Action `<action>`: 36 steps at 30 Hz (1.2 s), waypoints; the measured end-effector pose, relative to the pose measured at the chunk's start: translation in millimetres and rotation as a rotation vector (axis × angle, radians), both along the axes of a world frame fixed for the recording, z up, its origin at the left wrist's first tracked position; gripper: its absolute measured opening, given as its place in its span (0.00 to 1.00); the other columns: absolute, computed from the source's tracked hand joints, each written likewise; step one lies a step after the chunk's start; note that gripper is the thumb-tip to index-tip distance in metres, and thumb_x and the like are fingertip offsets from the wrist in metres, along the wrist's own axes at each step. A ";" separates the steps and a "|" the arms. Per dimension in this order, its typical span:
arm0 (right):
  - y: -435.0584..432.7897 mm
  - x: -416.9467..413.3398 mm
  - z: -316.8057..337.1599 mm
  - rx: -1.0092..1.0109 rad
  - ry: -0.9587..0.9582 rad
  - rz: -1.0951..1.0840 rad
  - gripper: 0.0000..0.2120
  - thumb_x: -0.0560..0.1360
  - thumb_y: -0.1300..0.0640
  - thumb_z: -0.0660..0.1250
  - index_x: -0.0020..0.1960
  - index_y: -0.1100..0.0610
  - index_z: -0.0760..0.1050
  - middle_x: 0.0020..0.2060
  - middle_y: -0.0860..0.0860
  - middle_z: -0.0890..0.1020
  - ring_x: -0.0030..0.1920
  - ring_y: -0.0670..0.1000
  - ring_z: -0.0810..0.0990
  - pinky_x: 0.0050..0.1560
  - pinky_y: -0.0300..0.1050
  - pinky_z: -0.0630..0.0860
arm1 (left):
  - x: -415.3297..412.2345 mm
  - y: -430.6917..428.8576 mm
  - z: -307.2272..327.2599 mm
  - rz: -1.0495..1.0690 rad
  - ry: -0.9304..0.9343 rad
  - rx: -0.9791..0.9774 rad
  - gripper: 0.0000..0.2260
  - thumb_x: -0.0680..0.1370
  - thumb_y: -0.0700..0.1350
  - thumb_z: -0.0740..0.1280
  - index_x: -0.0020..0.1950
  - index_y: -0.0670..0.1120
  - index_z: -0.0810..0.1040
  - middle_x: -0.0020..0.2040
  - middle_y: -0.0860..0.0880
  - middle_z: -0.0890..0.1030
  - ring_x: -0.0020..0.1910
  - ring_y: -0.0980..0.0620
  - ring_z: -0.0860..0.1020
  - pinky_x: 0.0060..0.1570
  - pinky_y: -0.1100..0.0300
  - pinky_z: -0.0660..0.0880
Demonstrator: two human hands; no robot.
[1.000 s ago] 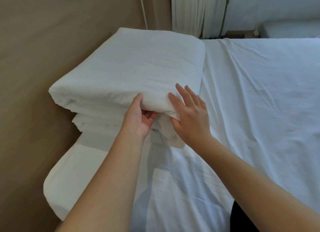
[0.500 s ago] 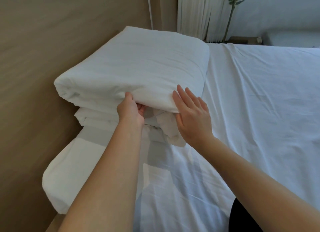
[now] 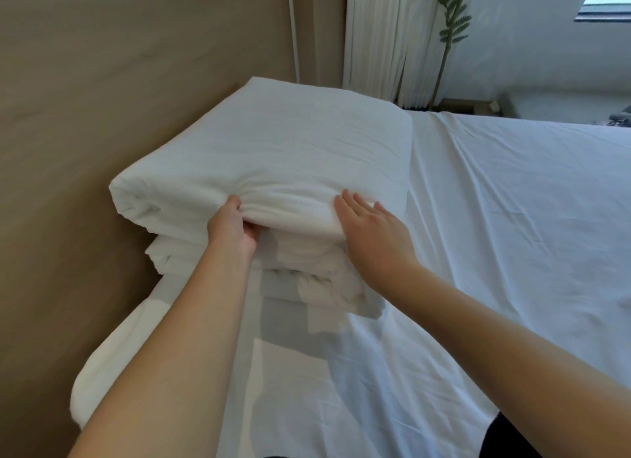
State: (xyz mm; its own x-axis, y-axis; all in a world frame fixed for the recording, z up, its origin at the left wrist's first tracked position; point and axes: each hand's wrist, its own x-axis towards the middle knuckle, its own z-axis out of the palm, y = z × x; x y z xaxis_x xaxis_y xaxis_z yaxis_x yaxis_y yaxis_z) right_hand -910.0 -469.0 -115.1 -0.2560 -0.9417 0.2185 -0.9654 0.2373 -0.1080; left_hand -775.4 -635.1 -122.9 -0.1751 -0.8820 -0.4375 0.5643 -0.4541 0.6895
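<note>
**Squaring up the folded quilt**

Tidying the near edge of the stack looks like the step in hand. The quilt (image 3: 290,150) lies folded into a thick white block against the headboard (image 3: 119,99), with its far end running along that panel toward the curtain (image 3: 379,37).

The left hand (image 3: 232,230) grips the front of the top fold. Its thumb lies on top and its fingers are curled underneath, clamped on the cloth, which bunches into small creases there. On the side away from the headboard, the right hand (image 3: 372,232) rests flat on the fold's front corner, with fingers straight and close together, pressing rather than gripping.

Below the top fold, the lower layers (image 3: 324,287) are uneven. A crumpled tail of cloth sticks out toward the person and spills onto the sheet (image 3: 512,235).

The next move probably calls for the left hand to lift the top fold a little while the right pushes the loose tail back in toward the headboard. The fold can then be lowered and smoothed so its front lines up. Lifting too high could tip the stack off its base, so a small raise should do.

No brand, label or writing can be read anywhere. Quilt, sheet and curtain are all plain white, and the headboard is bare tan.
</note>
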 end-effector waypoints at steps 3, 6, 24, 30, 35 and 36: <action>5.9 -1.1 -4.2 0.032 -0.008 0.004 0.30 0.80 0.65 0.56 0.79 0.58 0.50 0.79 0.54 0.53 0.79 0.53 0.52 0.76 0.51 0.50 | 10.3 -8.4 -5.2 -0.010 0.075 -0.021 0.14 0.81 0.44 0.60 0.64 0.41 0.77 0.57 0.43 0.83 0.52 0.45 0.82 0.47 0.51 0.81; -1.1 2.0 -3.2 0.094 0.038 0.021 0.35 0.79 0.64 0.54 0.80 0.56 0.40 0.79 0.53 0.44 0.79 0.53 0.45 0.77 0.53 0.46 | 18.1 -27.6 -2.8 0.053 0.080 -0.040 0.11 0.81 0.44 0.62 0.62 0.43 0.77 0.56 0.43 0.83 0.53 0.44 0.82 0.44 0.50 0.81; -2.4 16.1 8.3 0.277 0.221 0.001 0.31 0.82 0.66 0.51 0.78 0.63 0.36 0.78 0.64 0.44 0.78 0.61 0.48 0.75 0.49 0.56 | 39.0 -56.7 0.3 0.205 -0.198 0.010 0.07 0.78 0.39 0.62 0.55 0.46 0.76 0.51 0.47 0.81 0.48 0.48 0.81 0.51 0.51 0.81; 17.2 2.8 7.6 0.363 0.226 -0.221 0.35 0.81 0.61 0.55 0.78 0.60 0.35 0.78 0.64 0.48 0.54 0.59 0.78 0.37 0.45 0.72 | 50.7 -76.6 8.4 0.205 -0.347 -0.012 0.13 0.80 0.50 0.62 0.64 0.49 0.73 0.46 0.51 0.76 0.49 0.49 0.78 0.50 0.49 0.81; 24.9 6.2 10.6 0.427 0.216 -0.230 0.32 0.81 0.63 0.51 0.78 0.65 0.37 0.77 0.65 0.48 0.40 0.56 0.80 0.32 0.45 0.66 | 49.2 -84.6 7.5 0.255 -0.461 0.037 0.13 0.80 0.43 0.59 0.64 0.46 0.74 0.45 0.50 0.76 0.49 0.49 0.79 0.52 0.51 0.80; 26.5 6.3 11.5 0.428 0.217 -0.229 0.32 0.81 0.63 0.51 0.78 0.65 0.37 0.77 0.65 0.48 0.44 0.57 0.81 0.35 0.46 0.67 | 48.1 -84.2 6.4 0.252 -0.444 0.037 0.13 0.80 0.43 0.59 0.63 0.46 0.74 0.45 0.50 0.76 0.49 0.49 0.80 0.52 0.52 0.81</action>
